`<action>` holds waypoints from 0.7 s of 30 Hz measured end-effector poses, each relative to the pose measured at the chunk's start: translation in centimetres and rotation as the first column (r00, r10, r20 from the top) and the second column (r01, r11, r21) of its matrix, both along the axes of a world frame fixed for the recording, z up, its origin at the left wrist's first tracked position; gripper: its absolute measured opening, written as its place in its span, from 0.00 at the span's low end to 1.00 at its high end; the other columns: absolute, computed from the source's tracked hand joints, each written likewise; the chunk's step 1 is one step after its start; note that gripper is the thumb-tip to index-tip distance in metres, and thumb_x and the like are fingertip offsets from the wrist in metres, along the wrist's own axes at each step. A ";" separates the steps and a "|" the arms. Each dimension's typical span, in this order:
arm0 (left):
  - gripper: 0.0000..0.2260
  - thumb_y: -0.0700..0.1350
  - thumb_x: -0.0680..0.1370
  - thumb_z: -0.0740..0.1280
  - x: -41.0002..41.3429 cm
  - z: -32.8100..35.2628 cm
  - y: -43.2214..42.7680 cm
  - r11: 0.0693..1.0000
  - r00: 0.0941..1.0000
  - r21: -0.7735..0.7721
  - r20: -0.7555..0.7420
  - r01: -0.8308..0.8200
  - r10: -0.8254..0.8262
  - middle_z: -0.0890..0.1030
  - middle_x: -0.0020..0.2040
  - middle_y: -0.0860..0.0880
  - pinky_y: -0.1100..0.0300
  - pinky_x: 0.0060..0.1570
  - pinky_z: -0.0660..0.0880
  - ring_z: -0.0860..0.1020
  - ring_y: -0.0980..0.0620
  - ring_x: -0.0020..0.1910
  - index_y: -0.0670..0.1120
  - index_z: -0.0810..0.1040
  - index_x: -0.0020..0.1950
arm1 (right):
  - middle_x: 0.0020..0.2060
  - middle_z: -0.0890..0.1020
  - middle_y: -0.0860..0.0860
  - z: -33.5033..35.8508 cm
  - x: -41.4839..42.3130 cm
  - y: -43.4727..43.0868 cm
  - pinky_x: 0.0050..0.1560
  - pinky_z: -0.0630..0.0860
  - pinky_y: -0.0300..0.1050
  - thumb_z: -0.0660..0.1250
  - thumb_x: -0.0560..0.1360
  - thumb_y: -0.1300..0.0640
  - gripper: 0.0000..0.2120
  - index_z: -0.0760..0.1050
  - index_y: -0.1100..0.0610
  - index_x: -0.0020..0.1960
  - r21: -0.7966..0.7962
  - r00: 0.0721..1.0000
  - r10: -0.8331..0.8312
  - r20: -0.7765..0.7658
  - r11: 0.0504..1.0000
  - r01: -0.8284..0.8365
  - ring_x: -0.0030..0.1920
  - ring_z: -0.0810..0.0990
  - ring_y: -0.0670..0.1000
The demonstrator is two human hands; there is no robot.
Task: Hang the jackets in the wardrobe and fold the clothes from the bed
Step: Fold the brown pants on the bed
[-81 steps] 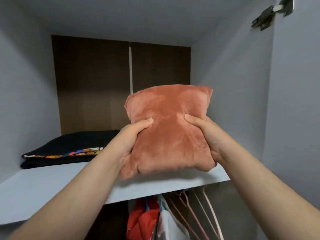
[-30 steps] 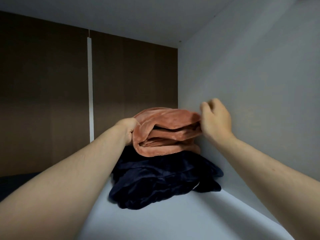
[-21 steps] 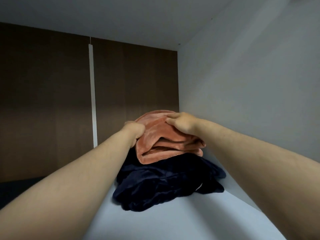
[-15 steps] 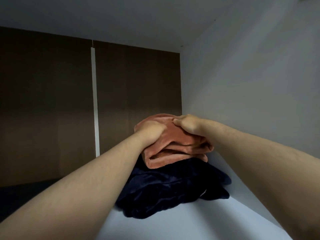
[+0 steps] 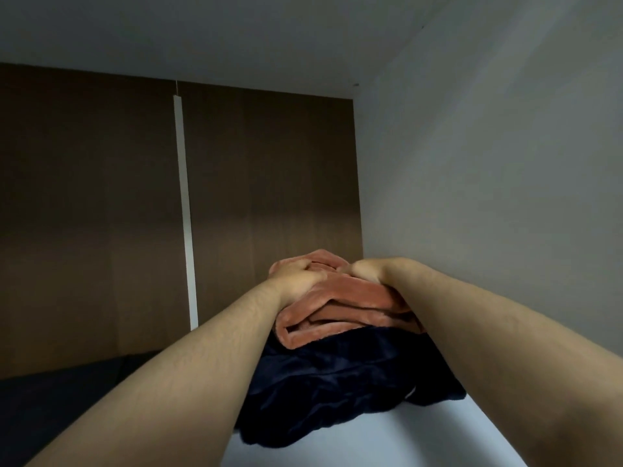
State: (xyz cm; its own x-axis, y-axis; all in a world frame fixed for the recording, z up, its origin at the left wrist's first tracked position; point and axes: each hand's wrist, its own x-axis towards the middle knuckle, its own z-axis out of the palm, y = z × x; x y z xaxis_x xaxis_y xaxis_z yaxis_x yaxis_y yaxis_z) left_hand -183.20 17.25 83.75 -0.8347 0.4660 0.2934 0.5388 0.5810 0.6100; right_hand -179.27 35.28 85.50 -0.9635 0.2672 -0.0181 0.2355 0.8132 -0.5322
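A folded orange plush garment (image 5: 340,310) lies on top of a folded dark navy garment (image 5: 323,392) on the white wardrobe shelf (image 5: 387,443), close to the right wall. Both of my hands are on its top. My left hand (image 5: 298,281) presses on the left part, with its fingers curled into the plush. My right hand (image 5: 369,273) is on the right part, and its fingers are bent down into the top fold. The fingertips of both hands are hidden in the fabric.
The grey side wall (image 5: 488,197) stands right beside the pile. A brown back panel (image 5: 269,180) with a white vertical strip (image 5: 184,214) closes off the rear. Another dark garment (image 5: 60,399) lies on the shelf at the left.
The orange garment went from held in front of the shelf to lying on the navy pile. My right hand came off the wall side onto its top; both hands now press closer together.
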 end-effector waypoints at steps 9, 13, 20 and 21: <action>0.26 0.61 0.78 0.54 -0.3 -1.4 -0.5 0.977 0.999 -0.214 -0.030 -0.015 0.009 0.69 0.74 0.49 0.49 0.71 0.64 0.67 0.47 0.72 0.53 0.71 0.73 | 0.79 0.55 0.47 -2.2 -1.0 0.1 0.77 0.53 0.60 0.50 0.79 0.34 0.29 0.51 0.35 0.78 0.248 0.987 0.011 -0.158 0.968 0.029 0.78 0.55 0.59; 0.27 0.64 0.77 0.57 -0.7 -2.0 -0.9 0.992 0.997 -0.125 0.081 -0.006 0.016 0.71 0.71 0.51 0.53 0.66 0.67 0.71 0.49 0.67 0.56 0.68 0.74 | 0.77 0.64 0.51 -2.4 -1.7 0.5 0.76 0.57 0.54 0.50 0.79 0.35 0.31 0.60 0.46 0.78 -0.014 0.993 0.000 -0.118 1.000 -0.002 0.75 0.64 0.55; 0.41 0.76 0.61 0.55 -1.6 -3.1 -0.6 0.997 0.977 -0.053 0.207 0.058 -0.045 0.75 0.68 0.54 0.49 0.71 0.65 0.74 0.50 0.66 0.62 0.70 0.72 | 0.55 0.80 0.53 -2.3 -0.7 0.2 0.66 0.68 0.51 0.50 0.81 0.41 0.23 0.75 0.52 0.64 -0.173 0.999 0.029 0.026 0.985 -0.024 0.54 0.78 0.52; 0.41 0.76 0.61 0.55 -1.5 -3.4 -0.7 0.997 0.976 -0.057 0.214 0.060 -0.047 0.77 0.66 0.53 0.49 0.69 0.67 0.75 0.50 0.64 0.62 0.71 0.71 | 0.55 0.80 0.54 -2.7 -0.5 0.3 0.67 0.69 0.52 0.50 0.80 0.42 0.22 0.76 0.52 0.63 -0.191 0.999 0.026 0.032 0.981 -0.019 0.54 0.79 0.52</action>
State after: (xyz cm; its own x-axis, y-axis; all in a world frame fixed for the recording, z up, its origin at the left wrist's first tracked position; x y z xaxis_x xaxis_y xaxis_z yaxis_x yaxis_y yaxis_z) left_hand -184.74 16.52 80.38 -0.8480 0.5237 0.0812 0.4326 0.5957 0.6767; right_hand -179.80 35.57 82.85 -0.9672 0.2336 -0.0998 0.2389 0.7029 -0.6700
